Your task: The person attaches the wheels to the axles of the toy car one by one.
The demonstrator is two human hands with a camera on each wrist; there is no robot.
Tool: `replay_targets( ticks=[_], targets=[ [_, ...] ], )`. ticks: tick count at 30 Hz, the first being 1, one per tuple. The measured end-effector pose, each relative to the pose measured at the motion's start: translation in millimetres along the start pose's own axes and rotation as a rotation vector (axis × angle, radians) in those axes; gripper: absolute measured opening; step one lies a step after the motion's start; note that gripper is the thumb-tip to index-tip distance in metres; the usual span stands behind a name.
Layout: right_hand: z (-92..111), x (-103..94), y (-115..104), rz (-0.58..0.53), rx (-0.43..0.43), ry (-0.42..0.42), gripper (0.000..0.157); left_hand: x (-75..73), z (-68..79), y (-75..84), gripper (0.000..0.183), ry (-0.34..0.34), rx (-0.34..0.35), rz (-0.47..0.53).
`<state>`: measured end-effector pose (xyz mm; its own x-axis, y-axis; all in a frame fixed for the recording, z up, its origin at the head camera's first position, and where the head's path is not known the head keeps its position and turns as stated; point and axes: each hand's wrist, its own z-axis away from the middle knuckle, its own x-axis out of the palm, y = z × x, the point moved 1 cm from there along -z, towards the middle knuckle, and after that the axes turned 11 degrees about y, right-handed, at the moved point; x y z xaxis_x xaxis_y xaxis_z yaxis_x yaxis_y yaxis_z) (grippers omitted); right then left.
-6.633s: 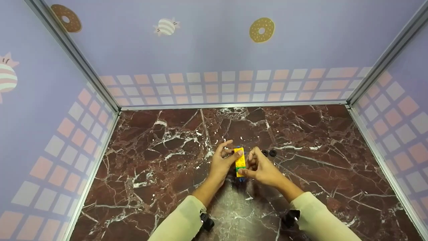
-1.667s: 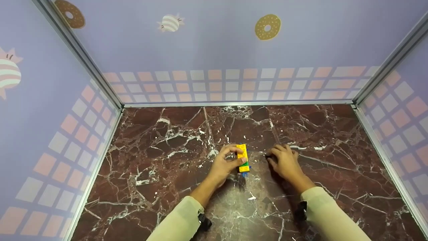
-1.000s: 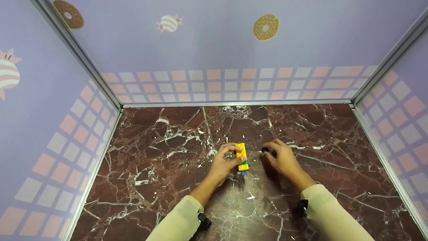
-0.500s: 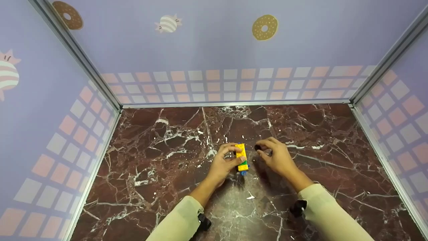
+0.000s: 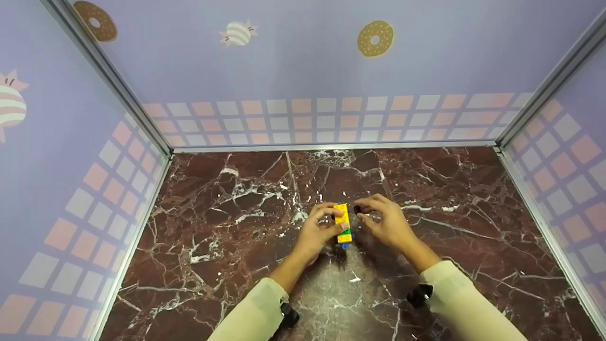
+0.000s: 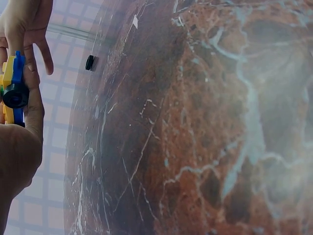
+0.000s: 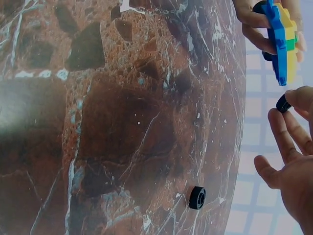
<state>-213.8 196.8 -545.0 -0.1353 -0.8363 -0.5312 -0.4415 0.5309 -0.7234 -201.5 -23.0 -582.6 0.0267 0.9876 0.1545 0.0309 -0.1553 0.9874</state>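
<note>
Left hand [image 5: 316, 233] grips yellow-green-blue toy-brick vehicle [image 5: 345, 219], just below and right of frame centre; right hand [image 5: 389, 223] pinches black wheel [image 5: 357, 210], slim gap between. Marbled tabletop [image 5: 227, 270] runs wide both sides.

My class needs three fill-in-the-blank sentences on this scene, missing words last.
The left hand grips a toy, yellow on top with a ____ band.
The right hand pinches a wheel coloured ____.
In the right wrist view, exactly ____ loose wheel lies on the table.
Missing words: green; black; one.
</note>
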Motion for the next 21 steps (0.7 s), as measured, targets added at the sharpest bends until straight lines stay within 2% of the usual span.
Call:
replay_targets(
  ticks=[7,21],
  targets=[
    [-0.5,2.0,-4.5,-0.031,0.002,-0.016,0.033,0.5,0.6,0.4,0.033,-0.007,-0.040,0.038],
    [-1.8,7.1,-6.1,-0.057,0.000,-0.010,0.029,1.2,1.4,1.6,0.032,-0.006,-0.030,0.033]
  ],
)
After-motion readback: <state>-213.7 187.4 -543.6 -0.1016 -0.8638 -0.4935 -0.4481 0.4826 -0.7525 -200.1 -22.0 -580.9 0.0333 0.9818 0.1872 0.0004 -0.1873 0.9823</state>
